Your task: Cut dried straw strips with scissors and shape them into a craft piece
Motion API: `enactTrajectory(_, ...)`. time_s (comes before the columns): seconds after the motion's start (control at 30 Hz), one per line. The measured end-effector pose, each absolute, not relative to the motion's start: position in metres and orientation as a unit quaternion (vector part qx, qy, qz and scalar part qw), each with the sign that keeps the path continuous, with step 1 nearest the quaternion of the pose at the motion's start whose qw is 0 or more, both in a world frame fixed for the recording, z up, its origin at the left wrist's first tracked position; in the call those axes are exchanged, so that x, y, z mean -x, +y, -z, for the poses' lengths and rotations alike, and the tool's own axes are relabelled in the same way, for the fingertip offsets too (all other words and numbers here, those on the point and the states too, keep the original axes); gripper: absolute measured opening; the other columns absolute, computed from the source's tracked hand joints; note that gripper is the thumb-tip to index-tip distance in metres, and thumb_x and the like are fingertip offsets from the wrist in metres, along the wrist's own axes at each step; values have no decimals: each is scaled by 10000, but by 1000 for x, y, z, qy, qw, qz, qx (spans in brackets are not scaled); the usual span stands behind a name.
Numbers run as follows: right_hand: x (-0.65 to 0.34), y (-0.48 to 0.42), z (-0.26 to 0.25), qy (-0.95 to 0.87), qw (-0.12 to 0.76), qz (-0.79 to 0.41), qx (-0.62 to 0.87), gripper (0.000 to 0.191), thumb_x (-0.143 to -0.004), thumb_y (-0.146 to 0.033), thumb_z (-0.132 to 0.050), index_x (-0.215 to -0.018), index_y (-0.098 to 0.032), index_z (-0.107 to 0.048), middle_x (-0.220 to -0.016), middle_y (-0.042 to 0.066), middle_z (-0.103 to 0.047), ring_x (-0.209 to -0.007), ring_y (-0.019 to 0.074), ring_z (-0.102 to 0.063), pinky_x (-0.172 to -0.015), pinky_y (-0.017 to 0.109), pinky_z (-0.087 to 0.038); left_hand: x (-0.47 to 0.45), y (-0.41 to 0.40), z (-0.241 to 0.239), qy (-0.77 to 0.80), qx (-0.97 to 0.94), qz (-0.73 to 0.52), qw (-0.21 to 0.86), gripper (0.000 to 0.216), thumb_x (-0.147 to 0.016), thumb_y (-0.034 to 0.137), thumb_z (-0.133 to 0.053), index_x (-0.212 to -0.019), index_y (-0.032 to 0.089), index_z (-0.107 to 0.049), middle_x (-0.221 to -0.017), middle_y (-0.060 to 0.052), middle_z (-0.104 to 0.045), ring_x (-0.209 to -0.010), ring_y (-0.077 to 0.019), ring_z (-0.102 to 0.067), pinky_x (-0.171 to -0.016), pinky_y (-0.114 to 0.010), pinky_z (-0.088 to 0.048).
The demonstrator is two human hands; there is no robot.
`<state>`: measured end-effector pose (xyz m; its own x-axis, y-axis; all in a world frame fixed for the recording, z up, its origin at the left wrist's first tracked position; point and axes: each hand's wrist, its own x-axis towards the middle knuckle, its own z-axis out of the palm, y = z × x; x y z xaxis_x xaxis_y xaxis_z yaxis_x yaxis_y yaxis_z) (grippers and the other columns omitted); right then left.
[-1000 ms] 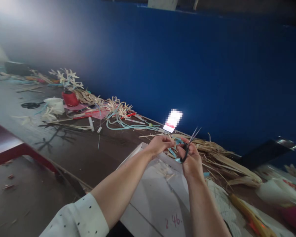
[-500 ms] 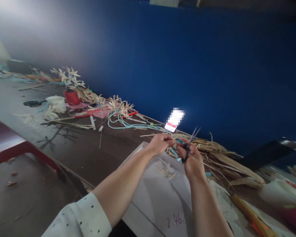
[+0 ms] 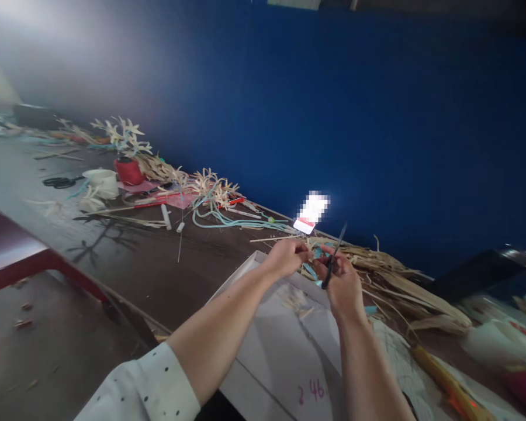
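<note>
My right hand [image 3: 344, 283] is closed round a pair of dark scissors [image 3: 333, 261], whose blades point up toward the blue wall. Close by on its left, my left hand [image 3: 288, 257] has thumb and fingers pinched together; whatever lies in the pinch is too small to make out. The fingertips of both hands almost meet above the far edge of a shallow white cardboard box [image 3: 272, 333]. A few pale scraps lie inside the box, and red handwriting marks its near part. Behind the hands are dry husk strips [image 3: 390, 269] and bits of light blue material.
A lit phone [image 3: 310, 213] leans near the wall. Leftward lie blue cords [image 3: 228, 221], pale husk flowers [image 3: 213, 188], a red thread spool [image 3: 128, 171], a white cup [image 3: 103, 183] and other black scissors [image 3: 61, 182]. A yellow tool [image 3: 447, 383] lies at the right.
The scissors have turned in my right hand, and their blades now look closed together as one narrow line. My left hand stays pinched, shifted only slightly.
</note>
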<state>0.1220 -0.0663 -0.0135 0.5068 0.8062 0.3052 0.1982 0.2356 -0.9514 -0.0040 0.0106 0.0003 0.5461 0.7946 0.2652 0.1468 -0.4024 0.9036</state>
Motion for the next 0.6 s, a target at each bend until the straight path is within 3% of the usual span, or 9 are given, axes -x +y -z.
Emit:
enactTrajectory(0.17, -122, -67, 11, -430, 658, -250, 565, 530, -600, -262, -749, -1103, -218, -589, -762, -1, -624, -675, 144, -575, -629, 263, -435, 2, 10, 0, 304, -738, -372, 475, 246, -711, 374, -566, -716, 139, -639, -629, 3, -582, -591, -96, -485, -556, -209, -331)
enactTrajectory(0.4, -127, -66, 14, -387, 683, -269, 557, 548, -564, -268, -764, -1083, -210, -598, -724, -10, -605, -596, 122, -534, -585, 262, -427, -7, 8, 7, 246, -656, -375, 607, 313, -611, 382, -683, -776, 122, -629, -653, 2, -565, -571, -72, -467, -558, -199, -355)
enactTrajectory(0.6, -122, -66, 12, -402, 675, -286, 549, 514, -591, -303, -760, -1069, -214, -594, -709, -25, -569, -558, 103, -488, -521, 231, -372, -9, 6, 7, 277, -631, -407, 599, 225, -654, 349, -641, -697, 134, -588, -541, 39, -479, -496, -63, -417, -508, -196, -328)
